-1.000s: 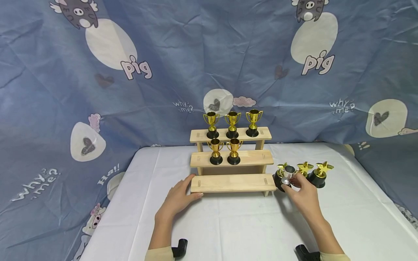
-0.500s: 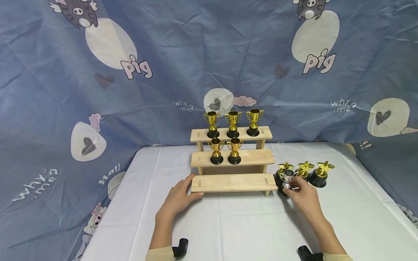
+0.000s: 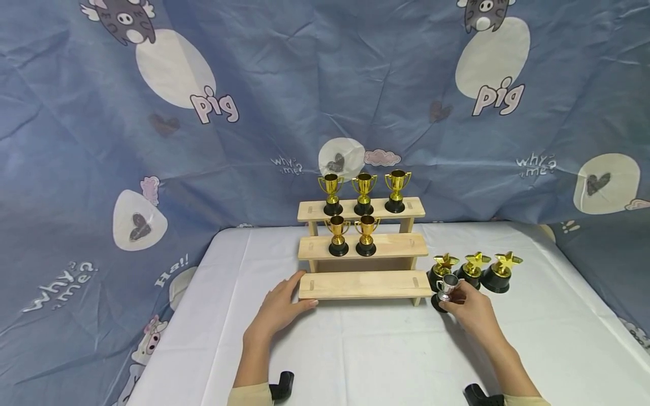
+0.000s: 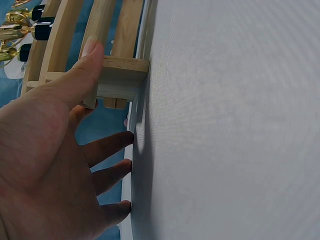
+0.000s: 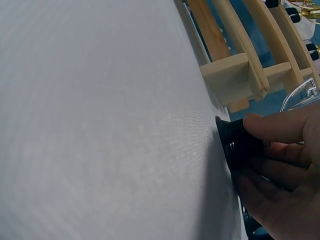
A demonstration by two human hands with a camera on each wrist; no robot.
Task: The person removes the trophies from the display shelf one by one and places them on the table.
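Observation:
My left hand (image 3: 278, 307) grips the left end of the three-step wooden stand (image 3: 363, 285), thumb at the front of the lowest step and index finger behind it. In the left wrist view, the thumb (image 4: 82, 75) lies against the wood and the other fingers are spread near the tablecloth. Right of the stand, my right hand (image 3: 473, 309) pinches a small silver trophy cup (image 3: 447, 285) upright by its black base (image 5: 239, 137). The base is at the tablecloth; whether it bears on it I cannot tell. Several gold trophy cups (image 3: 366, 230) stand on the upper two steps.
Gold star trophies (image 3: 501, 270) on black bases stand on the white tablecloth (image 3: 355, 349), just behind and right of my right hand. The nearest one is partly hidden by the silver cup. A blue patterned curtain (image 3: 274, 113) hangs behind the table.
My right hand has brought the silver trophy cup slightly downward and toward me, uncovering more of the star trophies. The left hand keeps its place on the stand.

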